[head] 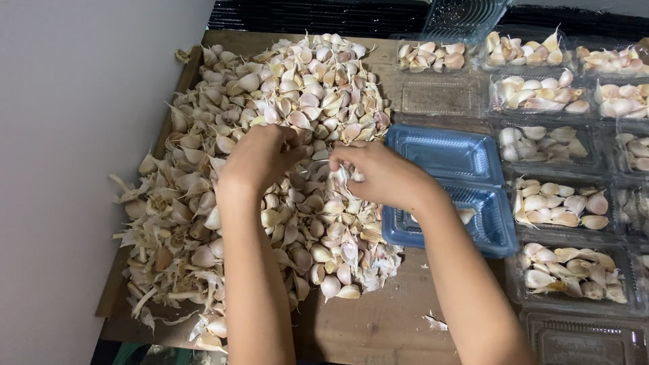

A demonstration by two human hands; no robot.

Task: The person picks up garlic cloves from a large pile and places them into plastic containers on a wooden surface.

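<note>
Garlic cloves [270, 135] lie heaped across the left half of the wooden surface [378, 324], and both hands rest on the middle of the heap. Left hand [260, 155] is curled, fingers down among the cloves; what it holds I cannot tell. Right hand [378, 174] pinches a clove at its fingertips. Just right of that hand sits an open blue tray [449, 155], nearer to it than to the left. Farther right, clear trays [561, 203] hold sorted cloves.
</note>
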